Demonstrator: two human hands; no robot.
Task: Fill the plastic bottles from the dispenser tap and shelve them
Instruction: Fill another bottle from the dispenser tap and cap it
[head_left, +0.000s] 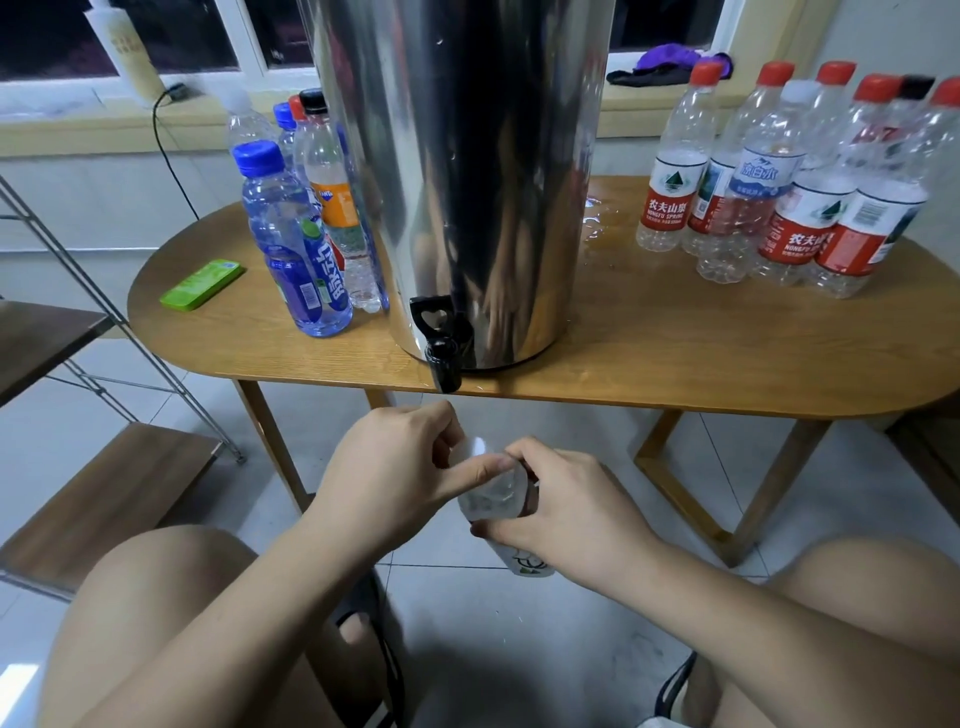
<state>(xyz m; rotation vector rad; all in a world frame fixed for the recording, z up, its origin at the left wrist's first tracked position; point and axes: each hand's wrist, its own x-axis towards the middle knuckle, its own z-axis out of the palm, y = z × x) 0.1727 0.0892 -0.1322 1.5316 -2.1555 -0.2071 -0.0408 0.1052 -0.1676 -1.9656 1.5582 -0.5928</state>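
1. Both hands meet below the tap (442, 358) of the steel dispenser (467, 156), just off the tabletop (675, 358) edge.
2. Right hand (569, 514) grips the clear bottle (493, 503) (tilted) round its body.
3. Left hand (395, 467) pinches its white cap (479, 448).

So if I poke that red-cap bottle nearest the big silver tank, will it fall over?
Probably. The red-cap bottle looks empty, tall and narrow, so it should be light and tip easily. Its thin clear plastic would likely dent if squeezed. The puddle beside it might let it slide.
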